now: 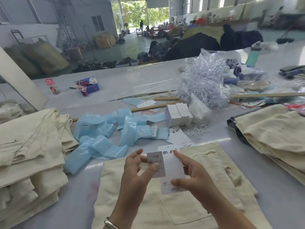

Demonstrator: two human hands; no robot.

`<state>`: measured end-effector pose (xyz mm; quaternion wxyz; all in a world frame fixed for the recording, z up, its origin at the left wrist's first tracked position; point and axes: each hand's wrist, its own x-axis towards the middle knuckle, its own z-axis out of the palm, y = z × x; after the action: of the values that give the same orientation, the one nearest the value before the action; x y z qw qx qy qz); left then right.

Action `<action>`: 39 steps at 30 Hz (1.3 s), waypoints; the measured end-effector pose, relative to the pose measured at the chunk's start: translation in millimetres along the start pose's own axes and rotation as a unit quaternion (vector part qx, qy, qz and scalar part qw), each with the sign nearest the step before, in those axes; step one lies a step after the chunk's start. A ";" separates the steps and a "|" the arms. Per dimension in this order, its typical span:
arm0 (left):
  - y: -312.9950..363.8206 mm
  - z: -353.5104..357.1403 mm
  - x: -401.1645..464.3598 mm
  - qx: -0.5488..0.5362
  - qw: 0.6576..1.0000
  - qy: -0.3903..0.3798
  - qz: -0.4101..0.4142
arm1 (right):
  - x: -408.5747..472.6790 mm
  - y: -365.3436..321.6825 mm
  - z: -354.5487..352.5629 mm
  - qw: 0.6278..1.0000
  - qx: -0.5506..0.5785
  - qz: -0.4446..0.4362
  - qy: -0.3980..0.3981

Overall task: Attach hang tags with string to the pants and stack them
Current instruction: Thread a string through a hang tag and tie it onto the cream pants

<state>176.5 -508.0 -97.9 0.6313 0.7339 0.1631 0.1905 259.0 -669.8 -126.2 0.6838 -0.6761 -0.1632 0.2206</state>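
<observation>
— What's on your left?

— A finished stack of cream pants (31, 149) on the surface (212, 142), then loose blue plastic sleeves (102, 134).

— And your hands?

— My left hand (138, 169) pinches the small size tag (156, 162) between thumb and fingers. My right hand (193, 174) pinches the bigger white hang tag (173, 166) by its edges, the small one overlapping its left side. Both are held just above the pants (165, 212) lying flat in front of me.

— How do they handle?

— Light, stiff card, I'd say; easy to bend, so I grip the edges. The cloth looks soft and floppy. I can't see any string on the tags here.

— Further right?

— Loose white string (198, 131) beside a block of tags (179, 114), and another pile of pants (272, 134).
</observation>
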 end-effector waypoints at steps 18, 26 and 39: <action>-4.3 16.8 4.7 0.071 0.997 -0.016 -0.036 | -5.7 -8.2 7.6 0.998 -0.029 -0.044 -0.028; -9.0 23.8 2.4 0.129 0.991 -0.016 0.018 | -8.7 -6.8 8.3 0.998 -0.014 -0.060 -0.026; -4.6 21.9 -2.3 0.054 0.998 0.001 -0.014 | -9.1 -12.1 11.3 0.997 0.042 -0.068 -0.020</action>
<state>185.1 -527.3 -105.4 0.5934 0.7641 0.1840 0.1738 246.4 -664.7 -113.0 0.7217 -0.6293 -0.2133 0.1939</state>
